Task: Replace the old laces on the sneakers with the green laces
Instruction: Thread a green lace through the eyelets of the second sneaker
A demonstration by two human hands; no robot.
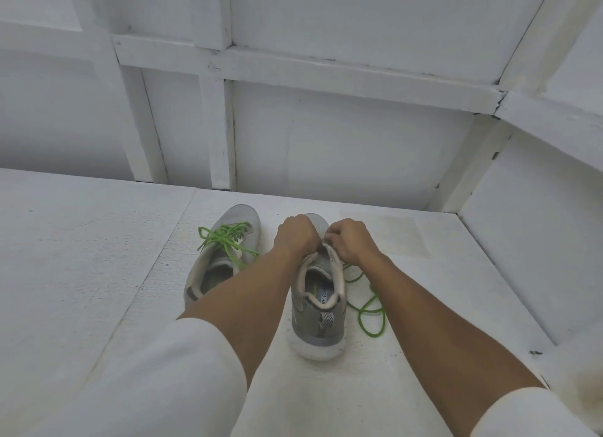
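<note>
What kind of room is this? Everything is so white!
Probably a plain work booth or studio set, not a home: bare white panelled walls with painted battens, and a white foam-like surface with two sneakers on it.

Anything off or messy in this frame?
Nothing damaged. The loose green lace trails in loops on the white surface beside the nearer sneaker, as expected mid-lacing. The farther sneaker carries a tangled lace, untidy, with ends splayed over its side.
</note>
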